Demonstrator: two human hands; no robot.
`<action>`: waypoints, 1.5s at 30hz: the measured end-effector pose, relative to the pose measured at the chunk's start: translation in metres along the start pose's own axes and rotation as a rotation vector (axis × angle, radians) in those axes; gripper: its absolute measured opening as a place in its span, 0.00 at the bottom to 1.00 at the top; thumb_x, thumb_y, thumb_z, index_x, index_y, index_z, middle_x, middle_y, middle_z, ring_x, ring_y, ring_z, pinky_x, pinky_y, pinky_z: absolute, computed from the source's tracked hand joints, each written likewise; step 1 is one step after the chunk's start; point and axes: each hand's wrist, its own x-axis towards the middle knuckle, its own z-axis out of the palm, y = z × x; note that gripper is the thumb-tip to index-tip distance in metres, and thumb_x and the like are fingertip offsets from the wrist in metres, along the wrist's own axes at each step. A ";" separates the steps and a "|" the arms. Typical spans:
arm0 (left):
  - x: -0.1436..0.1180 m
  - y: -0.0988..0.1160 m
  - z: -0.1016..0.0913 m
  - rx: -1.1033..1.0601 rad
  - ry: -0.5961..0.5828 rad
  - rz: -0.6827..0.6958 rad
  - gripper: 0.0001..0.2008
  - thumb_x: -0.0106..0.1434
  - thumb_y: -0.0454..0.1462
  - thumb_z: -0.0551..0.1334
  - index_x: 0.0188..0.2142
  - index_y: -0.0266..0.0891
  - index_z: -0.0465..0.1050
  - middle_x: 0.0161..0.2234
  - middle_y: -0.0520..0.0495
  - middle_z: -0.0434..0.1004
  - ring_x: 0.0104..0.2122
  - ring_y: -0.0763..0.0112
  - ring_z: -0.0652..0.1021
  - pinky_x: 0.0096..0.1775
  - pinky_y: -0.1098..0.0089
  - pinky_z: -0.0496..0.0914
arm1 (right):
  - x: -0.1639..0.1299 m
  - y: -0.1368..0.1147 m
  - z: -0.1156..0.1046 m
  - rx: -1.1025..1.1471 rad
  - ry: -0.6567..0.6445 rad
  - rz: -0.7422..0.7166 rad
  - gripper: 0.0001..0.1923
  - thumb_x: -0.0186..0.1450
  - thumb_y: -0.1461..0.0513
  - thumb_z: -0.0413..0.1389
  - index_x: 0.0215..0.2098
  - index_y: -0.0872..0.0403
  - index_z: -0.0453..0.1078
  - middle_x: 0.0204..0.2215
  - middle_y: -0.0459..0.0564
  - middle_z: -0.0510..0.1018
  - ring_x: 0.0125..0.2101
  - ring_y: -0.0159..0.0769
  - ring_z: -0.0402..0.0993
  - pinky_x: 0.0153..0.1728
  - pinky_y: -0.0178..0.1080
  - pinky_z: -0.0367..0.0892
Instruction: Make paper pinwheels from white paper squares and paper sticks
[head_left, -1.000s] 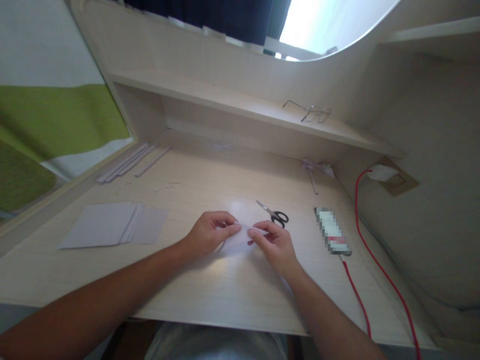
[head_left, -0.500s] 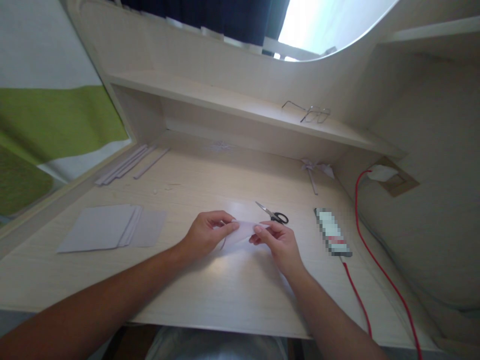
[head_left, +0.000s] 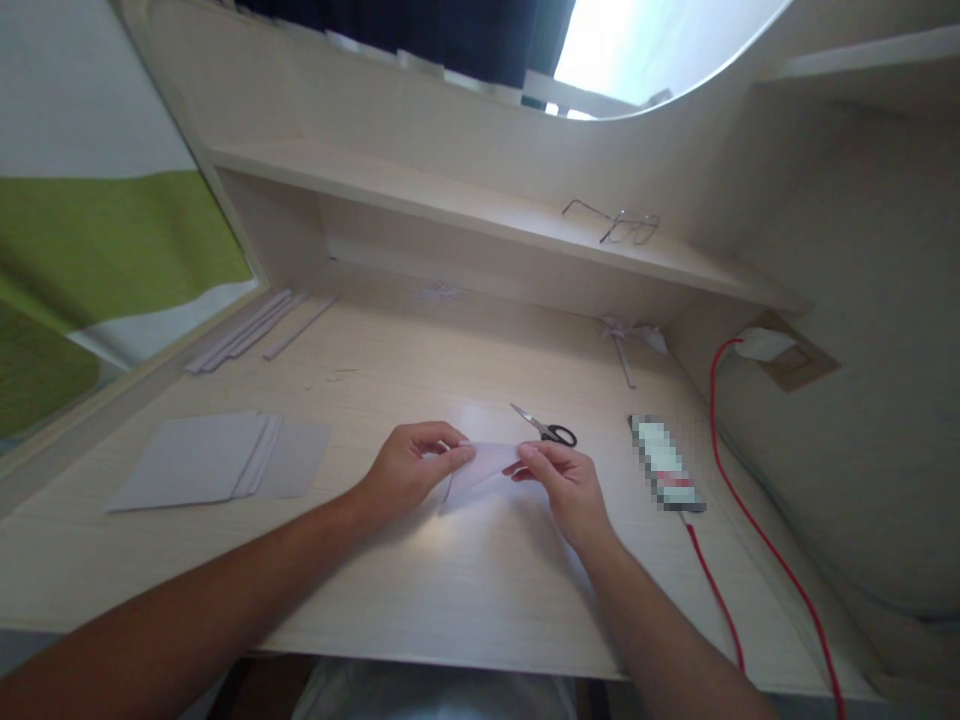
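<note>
- Small pale sheet of paper (head_left: pixel 484 466) held just above the tabletop (head_left: pixel 450 570), directly in front of the scissors (head_left: pixel 546 428), folded into a pointed shape
- Left hand (head_left: pixel 409 470) pinched shut on the sheet's left end, thumb and forefinger closed over the edge
- Right hand (head_left: pixel 566 482) pinched shut on the sheet's right end, fingertips meeting the paper just in front of the scissors' black handles
- Best done, by the look of it, with edges lined up before pressing and the crease run flat against the tabletop rather than in the air
- Worth keeping both pinches near the fold line so the thin paper does not buckle
- Stack of similar sheets (head_left: pixel 217 460) well to the left of the scissors
- Phone (head_left: pixel 666 463) to the right of the scissors, red cable (head_left: pixel 716 400) running from it
- Long paper strips (head_left: pixel 255 325) far back and left of the scissors
- Spectacles (head_left: pixel 622 225) on the shelf behind the scissors
</note>
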 end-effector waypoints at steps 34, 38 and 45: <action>0.012 -0.021 0.004 -0.258 0.019 -0.081 0.15 0.51 0.46 0.74 0.24 0.37 0.77 0.21 0.51 0.76 0.25 0.73 0.73 0.32 0.70 0.67 | -0.003 0.010 0.018 -0.042 -0.175 0.051 0.21 0.59 0.44 0.67 0.25 0.54 0.78 0.23 0.49 0.82 0.25 0.35 0.75 0.33 0.37 0.71; 0.013 -0.022 0.003 -0.257 0.074 -0.063 0.15 0.53 0.46 0.74 0.24 0.37 0.77 0.21 0.50 0.75 0.25 0.73 0.72 0.31 0.70 0.66 | -0.005 0.012 0.019 -0.038 -0.236 0.084 0.21 0.59 0.45 0.67 0.26 0.54 0.78 0.25 0.50 0.83 0.26 0.36 0.78 0.35 0.38 0.73; 0.015 -0.023 0.001 -0.298 0.121 -0.064 0.16 0.51 0.46 0.75 0.24 0.36 0.77 0.22 0.50 0.76 0.25 0.73 0.73 0.32 0.71 0.67 | -0.006 0.013 0.019 -0.014 -0.271 0.094 0.21 0.60 0.45 0.67 0.29 0.55 0.78 0.26 0.51 0.84 0.28 0.35 0.79 0.35 0.39 0.74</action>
